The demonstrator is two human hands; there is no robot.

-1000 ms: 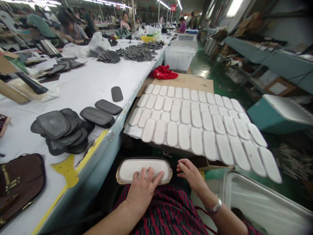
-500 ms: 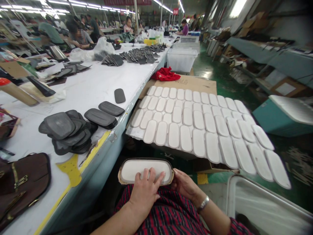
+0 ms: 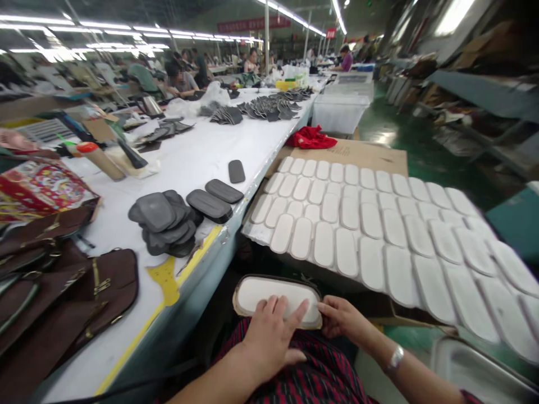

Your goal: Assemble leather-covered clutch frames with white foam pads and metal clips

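Observation:
Across my lap lies an oblong panel (image 3: 252,293) with rounded ends, its top white and its rim dark with a tan edging. My left hand (image 3: 273,334) rests flat on the white face, fingers spread. At the panel's right end, my right hand (image 3: 347,321) pinches the edge between thumb and fingers. Rows of similar white oblong pieces (image 3: 373,261) cover a board to the right, some overlapping. On the white table to the left sit a heap of dark grey oblong pieces (image 3: 156,212) and a smaller stack of them (image 3: 209,205).
The table's edge (image 3: 197,255) carries yellow tape close to my left. Brown bags (image 3: 113,286) lie at the near left, with a tan cylinder with a red top (image 3: 101,160) beyond. A red cloth (image 3: 312,137) rests on cardboard. Several people work farther back.
My view has swung to the left, so the scene sits farther right and more brown bags show. Both hands stay on the panel, with the right still pinching its end.

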